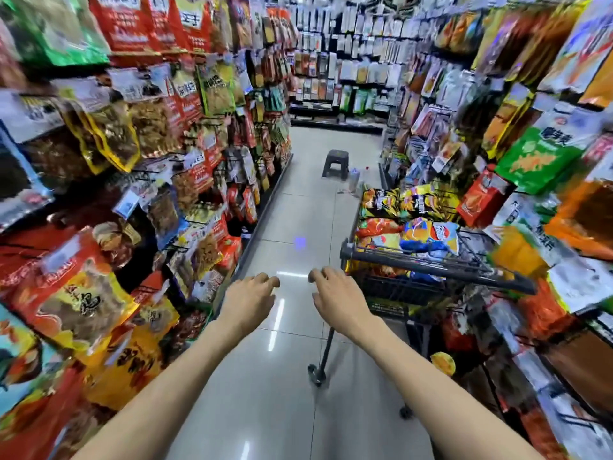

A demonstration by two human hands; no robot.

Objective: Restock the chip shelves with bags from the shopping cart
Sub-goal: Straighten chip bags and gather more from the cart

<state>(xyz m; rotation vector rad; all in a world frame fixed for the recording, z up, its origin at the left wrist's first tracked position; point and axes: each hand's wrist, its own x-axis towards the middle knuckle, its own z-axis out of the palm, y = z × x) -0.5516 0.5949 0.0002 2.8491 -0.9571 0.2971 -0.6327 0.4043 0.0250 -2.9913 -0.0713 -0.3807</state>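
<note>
While both hands are hanging loosely curled and holding nothing, the chip bags are lying in the cart ahead and right, nearer the right hand than the left hand.

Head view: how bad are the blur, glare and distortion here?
Head view: strong motion blur on the right-hand shelves, less at centre; both hands and the shopping cart stay fairly sharp. Wide-angle bowing bends the shelf lines outward. Ceiling-light streaks glare off the floor tiles, with a small blue flare spot.
</note>
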